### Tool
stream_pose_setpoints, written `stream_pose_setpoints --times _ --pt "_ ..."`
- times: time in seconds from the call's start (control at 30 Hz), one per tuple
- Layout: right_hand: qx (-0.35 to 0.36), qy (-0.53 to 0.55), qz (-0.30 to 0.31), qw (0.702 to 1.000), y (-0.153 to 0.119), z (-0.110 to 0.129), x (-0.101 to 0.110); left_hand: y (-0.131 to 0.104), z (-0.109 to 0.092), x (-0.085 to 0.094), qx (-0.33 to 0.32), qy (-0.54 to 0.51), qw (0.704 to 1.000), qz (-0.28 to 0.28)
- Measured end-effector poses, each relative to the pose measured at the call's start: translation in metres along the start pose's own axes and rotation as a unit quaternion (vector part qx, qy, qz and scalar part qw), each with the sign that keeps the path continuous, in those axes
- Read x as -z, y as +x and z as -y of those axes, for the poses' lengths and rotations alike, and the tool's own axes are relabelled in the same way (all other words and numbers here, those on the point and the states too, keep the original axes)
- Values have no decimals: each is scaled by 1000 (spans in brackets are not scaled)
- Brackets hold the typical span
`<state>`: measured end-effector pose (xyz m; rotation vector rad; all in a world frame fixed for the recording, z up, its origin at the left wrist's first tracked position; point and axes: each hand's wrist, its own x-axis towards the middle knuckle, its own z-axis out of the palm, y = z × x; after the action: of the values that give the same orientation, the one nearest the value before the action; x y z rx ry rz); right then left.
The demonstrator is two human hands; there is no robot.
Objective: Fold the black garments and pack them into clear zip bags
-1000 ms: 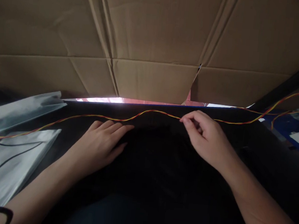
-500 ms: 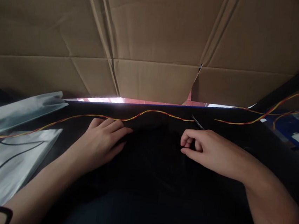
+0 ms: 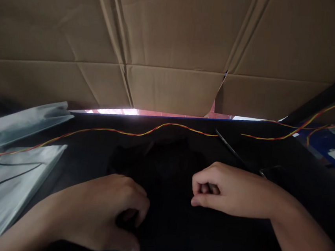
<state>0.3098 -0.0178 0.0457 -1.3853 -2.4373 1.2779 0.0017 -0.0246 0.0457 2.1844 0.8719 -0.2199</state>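
A dark, rumpled piece that looks like black cloth (image 3: 164,156) lies on the black surface in the middle, its outline hard to make out. My left hand (image 3: 114,211) is low at the left over dark material, fingers bent and thumb held apart from them. To the right, my right hand (image 3: 217,189) is closed, with curled fingers and the thumb against the index finger. Whatever is at its fingertips is lost in the dark. Just beyond that hand lies a flat dark object with a thin pale edge (image 3: 231,144), partly covered by the hand and wrist.
A twisted red and yellow wire (image 3: 134,133) runs across the back of the surface. Clear plastic bags (image 3: 25,123) and a thin black cable (image 3: 8,181) lie at the left. Cardboard (image 3: 176,35) stands behind. Blue items (image 3: 334,145) sit at the far right.
Both hands have come nearer to me, the left one farther, with its thumb now spread from the fingers. More of the flat dark object and the dark cloth shows.
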Motion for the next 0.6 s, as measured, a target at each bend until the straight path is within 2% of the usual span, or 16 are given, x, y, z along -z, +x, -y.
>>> stream_pose_setpoints --times 0.03,0.13,0.17,0.2,0.27,0.33,0.37,0.4,0.47,0.53,0.6 --pt "3 13 -16 1000 0 -1 2 -1 0 0 0 -20 1000 2" --pt "-16 15 -148 989 3 -9 8 -4 4 5 -12 -86 996 11" --pt "-36 8 -170 985 4 -13 10 -4 6 7 -22 -102 994 15" --pt "-59 6 -160 985 5 -18 12 -4 9 9 -36 -110 993 13" --pt "-104 18 -69 992 7 -25 13 -1 16 13 -61 -102 993 -20" --pt "-125 43 17 991 7 -26 14 3 24 14 -60 -64 992 -94" --pt "-123 50 25 991 7 -25 14 5 29 15 -50 -33 988 -139" --pt "-112 51 0 992 8 -23 14 7 33 14 -37 6 982 -183" --pt "-60 22 -112 992 12 -19 11 11 41 13 -7 105 961 -257" --pt "20 -49 -215 975 18 -17 7 15 50 10 16 200 932 -301" --pt "79 -115 -221 965 24 -19 2 17 58 8 23 260 912 -318"
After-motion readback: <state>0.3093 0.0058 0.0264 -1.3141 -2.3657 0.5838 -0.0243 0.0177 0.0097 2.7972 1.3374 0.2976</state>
